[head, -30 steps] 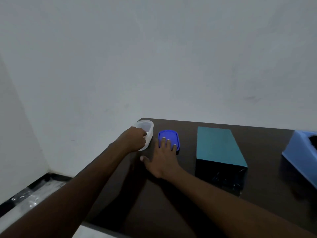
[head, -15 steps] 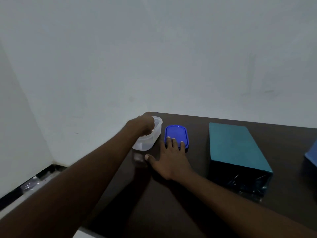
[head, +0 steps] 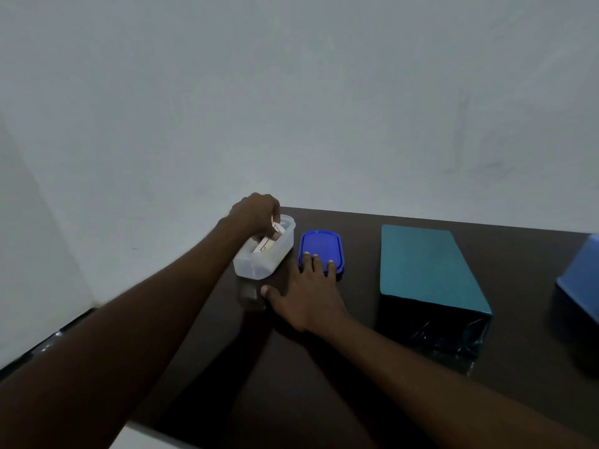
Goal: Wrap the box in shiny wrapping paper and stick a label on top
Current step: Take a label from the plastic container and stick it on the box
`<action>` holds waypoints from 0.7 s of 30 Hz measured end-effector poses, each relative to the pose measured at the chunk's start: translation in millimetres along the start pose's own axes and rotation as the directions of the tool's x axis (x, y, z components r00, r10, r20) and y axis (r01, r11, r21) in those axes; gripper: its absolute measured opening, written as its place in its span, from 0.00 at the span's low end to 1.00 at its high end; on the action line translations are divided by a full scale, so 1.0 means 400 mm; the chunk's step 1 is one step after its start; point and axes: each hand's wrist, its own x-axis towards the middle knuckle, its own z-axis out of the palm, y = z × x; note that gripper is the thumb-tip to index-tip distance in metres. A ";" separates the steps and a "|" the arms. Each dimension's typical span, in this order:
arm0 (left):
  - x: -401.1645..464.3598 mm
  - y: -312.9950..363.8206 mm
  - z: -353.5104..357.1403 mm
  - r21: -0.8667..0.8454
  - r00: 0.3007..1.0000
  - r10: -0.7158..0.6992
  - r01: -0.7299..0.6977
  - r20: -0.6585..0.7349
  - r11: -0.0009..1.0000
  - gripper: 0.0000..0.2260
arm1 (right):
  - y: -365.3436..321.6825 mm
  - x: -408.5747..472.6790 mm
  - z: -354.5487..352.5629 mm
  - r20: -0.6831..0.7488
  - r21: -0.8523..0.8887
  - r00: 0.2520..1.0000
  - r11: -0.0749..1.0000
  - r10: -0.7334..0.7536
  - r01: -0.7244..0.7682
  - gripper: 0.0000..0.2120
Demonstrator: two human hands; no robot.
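The left hand (head: 256, 212) reaches down into the clear tub (head: 264, 254), fingers curled, pinching a small paper label (head: 275, 231). The right hand (head: 304, 296) lies flat on the table (head: 324, 384), fingers straight, tips on the blue lid (head: 321, 251). Further right stands the wrapped box (head: 424, 264).

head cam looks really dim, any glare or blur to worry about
Head view: dim and bluish overall; the wrapped box shows faint glints only on its crinkled near end; the left hand in the clear container is slightly soft; the straight table edge bows from wide-angle distortion.
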 end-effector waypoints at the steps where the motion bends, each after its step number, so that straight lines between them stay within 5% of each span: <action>1: -0.001 -0.002 -0.009 -0.048 1.000 -0.007 0.007 0.005 0.999 0.12 | 0.000 -0.001 -0.002 0.006 -0.002 1.000 1.000 0.002 -0.002 0.43; 7: -0.018 -0.024 -0.058 -0.118 0.998 0.004 -0.010 -0.055 0.993 0.04 | -0.007 -0.004 -0.005 0.017 -0.026 1.000 1.000 0.016 -0.015 0.43; 16: -0.056 -0.045 -0.101 -0.202 0.981 0.078 -0.114 -0.176 0.973 0.06 | -0.017 -0.011 -0.014 0.031 -0.037 0.999 0.999 0.039 -0.038 0.42; 21: -0.078 -0.036 -0.137 -0.233 0.965 0.086 -0.146 -0.248 0.961 0.04 | -0.033 -0.027 -0.025 -0.098 0.024 0.995 1.000 0.023 -0.020 0.34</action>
